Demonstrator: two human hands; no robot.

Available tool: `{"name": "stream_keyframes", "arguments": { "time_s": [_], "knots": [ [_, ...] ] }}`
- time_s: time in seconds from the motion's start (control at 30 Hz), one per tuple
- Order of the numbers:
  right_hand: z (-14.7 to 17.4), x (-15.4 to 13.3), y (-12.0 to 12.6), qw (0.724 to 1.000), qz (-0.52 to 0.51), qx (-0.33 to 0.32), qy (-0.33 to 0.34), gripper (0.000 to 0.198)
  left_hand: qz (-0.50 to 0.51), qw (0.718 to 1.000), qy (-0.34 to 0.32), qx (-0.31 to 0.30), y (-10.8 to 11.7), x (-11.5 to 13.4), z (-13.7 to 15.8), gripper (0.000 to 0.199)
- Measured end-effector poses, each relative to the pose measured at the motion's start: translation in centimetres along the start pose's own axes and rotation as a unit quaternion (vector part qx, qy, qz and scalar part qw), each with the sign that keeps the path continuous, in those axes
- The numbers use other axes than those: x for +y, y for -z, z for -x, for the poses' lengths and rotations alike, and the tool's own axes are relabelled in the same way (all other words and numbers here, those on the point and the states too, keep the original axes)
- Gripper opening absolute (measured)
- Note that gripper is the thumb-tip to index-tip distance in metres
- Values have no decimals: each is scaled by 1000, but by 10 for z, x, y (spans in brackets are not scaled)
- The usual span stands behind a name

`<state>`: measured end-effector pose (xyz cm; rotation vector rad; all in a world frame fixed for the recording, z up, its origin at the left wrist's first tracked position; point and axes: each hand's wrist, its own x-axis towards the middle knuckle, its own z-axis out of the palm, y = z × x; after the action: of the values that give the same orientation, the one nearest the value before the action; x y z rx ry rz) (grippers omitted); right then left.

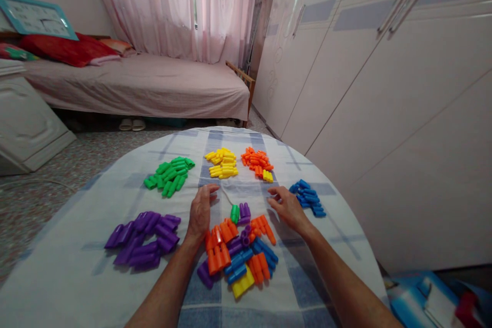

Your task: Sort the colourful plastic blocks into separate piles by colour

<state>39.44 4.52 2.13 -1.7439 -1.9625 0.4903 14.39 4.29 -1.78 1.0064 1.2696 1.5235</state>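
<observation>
My left hand [200, 211] hovers at or rests on the cloth left of a mixed pile of plastic bullet-shaped building blocks [220, 253]; its fingers are loosely curved and nothing shows in them. On the other side, my right hand [286, 206] has its fingers apart, holding nothing, close to a pile of blue blocks [309, 197]. Between the hands, a green block [234, 213] and a purple block [245, 210] lie at the pile's far edge. The mixed pile holds orange, purple, blue and yellow pieces. Whether either hand touches the cloth I cannot tell.
Sorted piles of purple [144, 238], green [171, 174], yellow [223, 163] and orange blocks [257, 159] ring the round table [326, 266]. A yellow block [268, 176] lies by the orange ones. Beyond are a bed [161, 79] and a white wardrobe [384, 113].
</observation>
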Motion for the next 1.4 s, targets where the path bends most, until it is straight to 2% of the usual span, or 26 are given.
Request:
{"name": "stream_keyframes", "arguments": {
  "time_s": [0.1, 0.2, 0.33, 0.4, 0.5, 0.6, 0.8, 0.9, 1.0, 1.07, 1.17, 1.4],
  "knots": [
    [-21, 1, -8, 995, 67, 66, -16, 39, 0, 1000, 0, -6, 1, -2, -1, 66],
    [-46, -4, -14, 986, 135, 91, -46, 44, -7, 1000, -14, -12, 2, -5, -2, 63],
    [-57, -5, -18, 977, 170, 97, -82, 29, -9, 1000, -25, -12, 2, -8, -3, 61],
    [-53, 1, -17, 980, 144, 106, -91, 24, -3, 1000, -27, -10, 2, -9, -3, 61],
    [-43, 6, -12, 986, 50, 124, -102, 25, 6, 999, -29, -11, 1, -10, -3, 62],
    [-42, -6, -10, 990, -44, 111, -78, 25, 8, 1000, -27, -12, 0, -9, -3, 62],
    [-81, -65, -28, 987, -158, -17, -2, 20, 5, 1000, -22, -13, 0, -4, -2, 62],
    [-106, -84, -42, 989, -144, -26, 20, 25, 4, 1000, -13, -12, 0, -3, -1, 63],
    [-118, -89, -49, 991, -131, -7, 15, 27, 4, 1000, -12, -10, 0, -3, -1, 63],
    [-114, -85, -48, 993, -114, 18, 10, 28, 5, 1000, -11, -9, 0, -3, -1, 63],
    [-89, -68, -37, 994, -108, 24, 2, 28, 5, 1000, -15, -8, -1, -2, -1, 63],
    [9, -13, 2, 984, -160, -77, -17, 28, -7, 1000, -11, -1, -1, -2, -1, 66]
  ]
}}
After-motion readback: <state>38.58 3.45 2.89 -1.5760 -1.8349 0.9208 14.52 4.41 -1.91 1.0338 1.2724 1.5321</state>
